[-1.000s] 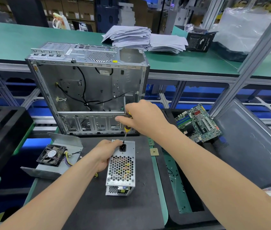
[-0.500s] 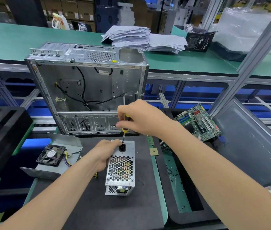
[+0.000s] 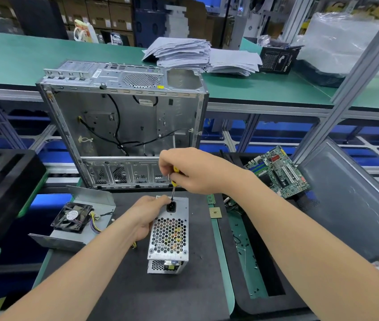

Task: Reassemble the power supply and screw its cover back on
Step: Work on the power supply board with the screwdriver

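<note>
Power supply (image 3: 168, 237) lies flat on black mat (image 3: 137, 297), centre of bench, honeycomb grille up, socket end away from the person, just in front of the open computer case (image 3: 123, 126). Left hand (image 3: 146, 216) grips the supply's far left corner, thumb beside the black power socket. Right hand (image 3: 195, 170) holds a yellow-handled screwdriver (image 3: 173, 186), fingers curled round the handle, shaft pointing down, tip at the supply's top face right by the socket; can't tell whether it's seated in a screw. Fan (image 3: 72, 217) with coloured wires sits in a bent metal sheet (image 3: 91, 198) left of the supply, apart from it. Small square chip (image 3: 215, 213) on the green strip to the right. Circuit board (image 3: 278, 172) leans further right, next to a grey side panel (image 3: 346, 200). Paper stack (image 3: 179, 52) on the green shelf behind.
</note>
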The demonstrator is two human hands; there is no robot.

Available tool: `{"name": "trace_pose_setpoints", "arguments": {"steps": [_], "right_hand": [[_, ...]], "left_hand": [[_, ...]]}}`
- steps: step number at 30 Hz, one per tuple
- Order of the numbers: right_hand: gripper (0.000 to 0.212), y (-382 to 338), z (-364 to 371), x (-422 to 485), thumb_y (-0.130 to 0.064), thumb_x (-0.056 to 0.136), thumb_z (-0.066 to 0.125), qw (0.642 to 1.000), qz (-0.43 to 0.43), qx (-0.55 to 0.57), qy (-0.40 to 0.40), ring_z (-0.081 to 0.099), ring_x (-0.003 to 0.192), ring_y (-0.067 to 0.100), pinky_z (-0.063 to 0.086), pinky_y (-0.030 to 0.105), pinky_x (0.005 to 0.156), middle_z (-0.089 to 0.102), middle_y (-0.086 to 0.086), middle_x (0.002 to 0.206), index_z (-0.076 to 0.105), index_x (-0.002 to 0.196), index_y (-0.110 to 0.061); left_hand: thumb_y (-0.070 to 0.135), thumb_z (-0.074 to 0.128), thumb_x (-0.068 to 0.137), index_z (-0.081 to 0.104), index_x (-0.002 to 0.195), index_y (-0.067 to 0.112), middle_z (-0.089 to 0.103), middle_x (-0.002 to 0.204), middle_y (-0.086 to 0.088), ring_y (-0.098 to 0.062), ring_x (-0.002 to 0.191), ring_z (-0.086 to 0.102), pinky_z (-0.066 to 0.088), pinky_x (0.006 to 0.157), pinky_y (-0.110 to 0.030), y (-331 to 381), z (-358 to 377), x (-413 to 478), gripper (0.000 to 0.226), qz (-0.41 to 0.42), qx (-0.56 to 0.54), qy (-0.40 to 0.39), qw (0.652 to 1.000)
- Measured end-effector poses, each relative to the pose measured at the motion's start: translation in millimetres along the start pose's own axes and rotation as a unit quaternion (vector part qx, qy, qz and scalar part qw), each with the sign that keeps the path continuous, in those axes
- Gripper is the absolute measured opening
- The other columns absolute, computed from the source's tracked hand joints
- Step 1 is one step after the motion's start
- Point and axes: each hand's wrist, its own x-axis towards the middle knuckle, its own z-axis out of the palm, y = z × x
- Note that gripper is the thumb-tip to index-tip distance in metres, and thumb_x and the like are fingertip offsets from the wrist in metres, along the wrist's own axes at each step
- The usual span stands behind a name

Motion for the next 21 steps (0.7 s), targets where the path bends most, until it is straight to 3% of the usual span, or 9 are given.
{"name": "trace_pose_setpoints", "arguments": {"steps": [3, 6, 11, 14, 17, 19, 21], "right_hand": [[0.011, -1.0, 3.0, 3.1, -0.026, 0.101, 0.065, 0.998, 0.037, 0.005, 0.055, 0.056, 0.081, 0.014, 0.051, 0.040, 0.072, 0.058, -0.008, 0.088, 0.055, 0.101, -0.021], [0.031, 1.4, 9.5, 6.4, -0.049, 0.102, 0.059, 0.986, 0.139, -0.016, 0.092, 0.055, 0.077, 0.021, 0.037, 0.034, 0.055, 0.051, -0.004, 0.076, 0.050, 0.093, -0.021], [0.056, 3.2, 18.8, 8.6, -0.065, 0.102, 0.045, 0.952, 0.265, -0.011, 0.151, 0.055, 0.084, 0.032, 0.035, 0.037, 0.056, 0.049, 0.005, 0.072, 0.041, 0.073, -0.017], [0.041, 1.1, 16.0, 4.0, -0.055, 0.105, 0.045, 0.970, 0.206, 0.000, 0.128, 0.057, 0.083, 0.029, 0.043, 0.038, 0.060, 0.056, 0.004, 0.083, 0.050, 0.090, -0.017], [0.011, -0.9, 4.9, -1.5, -0.024, 0.102, 0.054, 0.996, 0.077, 0.012, 0.049, 0.060, 0.093, 0.024, 0.052, 0.043, 0.080, 0.053, -0.002, 0.111, 0.051, 0.112, -0.022], [0.017, -2.1, -0.6, -1.9, -0.011, 0.099, 0.056, 1.000, 0.018, 0.014, 0.004, 0.059, 0.095, 0.018, 0.049, 0.036, 0.081, 0.054, -0.005, 0.112, 0.053, 0.112, -0.022], [0.013, -3.5, -0.7, -1.4, -0.011, 0.100, 0.060, 0.999, 0.022, 0.025, 0.007, 0.056, 0.088, 0.012, 0.046, 0.031, 0.076, 0.059, -0.007, 0.101, 0.055, 0.107, -0.021]], "left_hand": [[0.023, 0.063, 0.100, 0.068, 0.120, -0.006, 0.077, 0.091, -0.019, -0.029, 0.070, 0.070, 0.056, 0.067, -0.035, -0.2, 0.8, -1.1, 0.035, 0.000, -0.004, -0.005, 1.000], [0.022, 0.061, 0.101, 0.066, 0.121, -0.006, 0.076, 0.088, -0.018, -0.026, 0.063, 0.070, 0.057, 0.058, -0.029, 0.3, 1.6, -2.6, 0.035, -0.001, -0.006, -0.002, 1.000], [0.021, 0.063, 0.099, 0.062, 0.126, -0.010, 0.070, 0.096, -0.022, -0.032, 0.083, 0.063, 0.050, 0.078, -0.042, -2.1, 0.9, -0.9, 0.041, 0.000, -0.008, 0.004, 1.000], [0.021, 0.062, 0.100, 0.065, 0.124, -0.008, 0.073, 0.109, -0.029, -0.034, 0.087, 0.064, 0.051, 0.081, -0.044, -0.9, -0.8, -1.0, 0.038, 0.001, -0.007, -0.001, 1.000], [0.021, 0.063, 0.100, 0.066, 0.121, -0.007, 0.073, 0.113, -0.028, -0.034, 0.087, 0.064, 0.051, 0.081, -0.043, -0.8, -1.8, -0.3, 0.035, 0.002, -0.009, -0.008, 1.000], [0.020, 0.063, 0.100, 0.065, 0.123, -0.009, 0.071, 0.117, -0.031, -0.035, 0.089, 0.064, 0.050, 0.082, -0.044, -1.6, -2.3, 0.8, 0.037, 0.003, -0.015, -0.011, 1.000], [0.021, 0.064, 0.100, 0.065, 0.123, -0.009, 0.072, 0.114, -0.030, -0.034, 0.085, 0.066, 0.052, 0.077, -0.042, -1.9, -1.7, 1.3, 0.038, 0.002, -0.017, -0.015, 1.000]]}}
